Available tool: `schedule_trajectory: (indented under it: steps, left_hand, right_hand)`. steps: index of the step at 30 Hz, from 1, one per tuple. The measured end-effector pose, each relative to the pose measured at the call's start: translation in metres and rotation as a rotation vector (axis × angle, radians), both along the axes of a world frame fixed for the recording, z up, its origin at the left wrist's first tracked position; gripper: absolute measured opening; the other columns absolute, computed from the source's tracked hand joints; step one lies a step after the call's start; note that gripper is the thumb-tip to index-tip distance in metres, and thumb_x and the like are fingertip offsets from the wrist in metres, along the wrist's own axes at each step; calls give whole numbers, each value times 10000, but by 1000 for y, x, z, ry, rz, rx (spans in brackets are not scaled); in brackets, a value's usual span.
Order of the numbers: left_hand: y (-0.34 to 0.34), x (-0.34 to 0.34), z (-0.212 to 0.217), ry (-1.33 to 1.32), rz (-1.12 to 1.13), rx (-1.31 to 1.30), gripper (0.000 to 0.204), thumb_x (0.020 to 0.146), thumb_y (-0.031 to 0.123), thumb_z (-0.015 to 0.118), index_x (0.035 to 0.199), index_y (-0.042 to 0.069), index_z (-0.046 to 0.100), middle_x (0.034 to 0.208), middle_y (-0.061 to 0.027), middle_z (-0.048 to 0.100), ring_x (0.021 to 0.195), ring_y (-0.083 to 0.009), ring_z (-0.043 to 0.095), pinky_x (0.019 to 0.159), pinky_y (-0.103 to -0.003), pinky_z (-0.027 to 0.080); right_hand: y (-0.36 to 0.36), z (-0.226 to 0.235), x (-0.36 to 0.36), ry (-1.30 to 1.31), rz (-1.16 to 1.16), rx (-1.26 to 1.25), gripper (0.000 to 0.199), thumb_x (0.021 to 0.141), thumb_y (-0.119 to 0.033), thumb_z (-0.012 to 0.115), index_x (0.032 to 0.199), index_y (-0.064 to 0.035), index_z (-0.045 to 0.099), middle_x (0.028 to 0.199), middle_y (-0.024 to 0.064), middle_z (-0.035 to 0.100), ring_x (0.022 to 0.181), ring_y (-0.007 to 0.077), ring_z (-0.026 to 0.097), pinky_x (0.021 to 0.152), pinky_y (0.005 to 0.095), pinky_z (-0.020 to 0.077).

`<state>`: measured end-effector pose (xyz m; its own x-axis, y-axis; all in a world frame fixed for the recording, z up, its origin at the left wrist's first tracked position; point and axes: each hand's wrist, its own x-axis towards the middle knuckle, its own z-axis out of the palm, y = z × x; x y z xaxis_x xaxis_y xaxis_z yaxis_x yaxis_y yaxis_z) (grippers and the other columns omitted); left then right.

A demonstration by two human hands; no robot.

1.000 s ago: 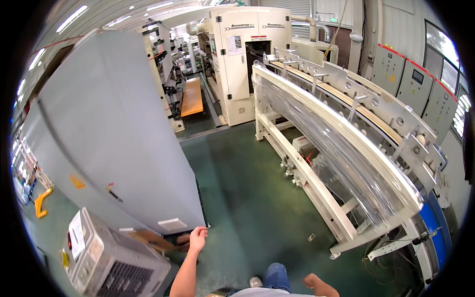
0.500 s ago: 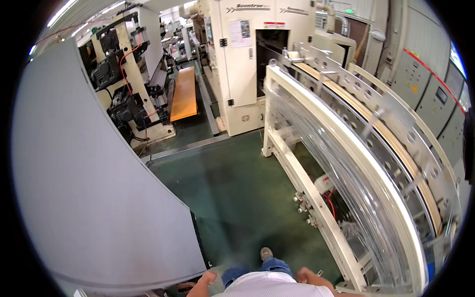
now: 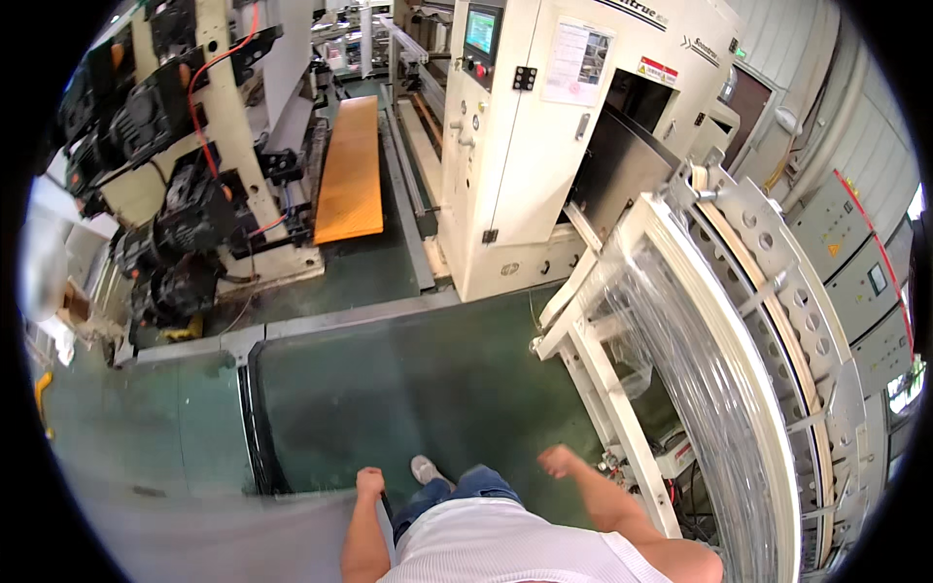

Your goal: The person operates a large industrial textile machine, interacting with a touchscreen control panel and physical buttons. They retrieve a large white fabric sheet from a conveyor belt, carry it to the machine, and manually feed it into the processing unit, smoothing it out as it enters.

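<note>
My left hand is closed in a fist beside the black edge of a large pale grey panel at the lower left; I see nothing held in it. Out in front of my body, over the green floor, my right hand has its fingers loosely curled in, with nothing visible in them. It is nearest to the cream frame of a curved conveyor on the right. Clear plastic film covers the side of that frame.
Ahead stands a cream machine cabinet with a small screen and a dark opening. An orange ramp lies left of it, beside black motors. A low metal strip crosses the green floor. Grey control cabinets line the right.
The view has advanced toward the cream cabinet, and the grey panel has slid back to the lower left. Both hands show higher in the picture, the right one swung forward.
</note>
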<state>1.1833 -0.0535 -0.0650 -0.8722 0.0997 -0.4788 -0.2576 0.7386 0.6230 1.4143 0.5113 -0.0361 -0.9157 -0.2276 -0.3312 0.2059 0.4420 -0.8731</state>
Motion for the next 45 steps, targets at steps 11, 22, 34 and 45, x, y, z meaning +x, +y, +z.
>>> schedule_trajectory:
  steps: [11, 22, 34, 45]
  left_hand:
    - [-18, -401, 11, 276, -416, -27, 77, 839, 119, 616, 792, 94, 671, 777, -91, 653, 713, -280, 647, 646, -435, 511]
    - [-92, -591, -13, 405, -852, -580, 100, 794, 209, 674, 818, 122, 717, 823, -130, 693, 745, -305, 677, 698, -482, 532]
    - [81, -931, -26, -479, -417, -372, 828, 786, 511, 692, 1446, 111, 390, 1406, -300, 412, 1314, -459, 429, 1066, -525, 397]
    - [83, -996, 13, -225, -724, -635, 944, 788, 569, 690, 1541, 134, 323, 1478, -266, 371, 1365, -424, 388, 1096, -539, 370]
  right_hand:
    - [-119, -64, -274, -1276, -134, -373, 147, 855, -267, 609, 896, -165, 707, 695, -20, 635, 562, 128, 590, 497, 350, 502]
    - [-27, 248, -821, -238, -713, -171, 293, 979, -135, 581, 1242, -54, 680, 1001, 44, 708, 832, 119, 634, 700, 272, 523]
    - [-197, 127, -687, -889, -444, 394, 444, 961, -460, 525, 1026, -74, 734, 956, 178, 714, 813, 346, 675, 761, 464, 531]
    - [-336, 81, -832, -923, -1378, -297, 394, 946, -398, 531, 1096, -77, 703, 988, 171, 712, 808, 337, 675, 737, 454, 538]
